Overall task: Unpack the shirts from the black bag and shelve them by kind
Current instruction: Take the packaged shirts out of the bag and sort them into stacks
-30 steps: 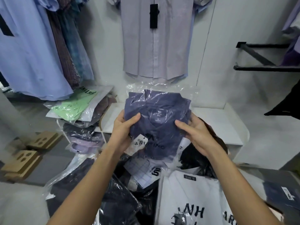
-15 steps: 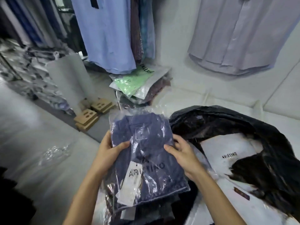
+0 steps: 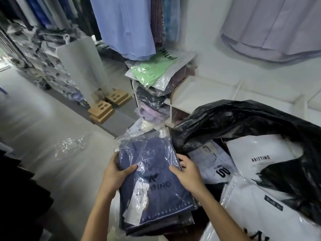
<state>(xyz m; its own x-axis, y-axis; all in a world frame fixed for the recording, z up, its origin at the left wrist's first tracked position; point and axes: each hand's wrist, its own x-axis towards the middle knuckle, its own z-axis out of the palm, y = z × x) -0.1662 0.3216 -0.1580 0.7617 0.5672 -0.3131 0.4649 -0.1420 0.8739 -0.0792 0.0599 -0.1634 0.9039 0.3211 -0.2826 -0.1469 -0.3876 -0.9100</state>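
Note:
A folded navy-blue shirt in a clear plastic sleeve lies on top of a low pile of dark packed shirts at the bottom centre. My left hand grips its left edge, thumb on top. My right hand holds its right edge the same way. The black bag lies open just to the right, with white packed shirts and a checked one showing inside it.
A white shelf unit stands behind, with a stack of packed shirts topped by a green one at its left end. Shirts hang on the wall above. Cardboard blocks and a loose clear wrapper lie on the floor to the left.
Both hands have carried the navy shirt down and left, away from the bag's mouth, onto the dark pile. My view has swung left and downward.

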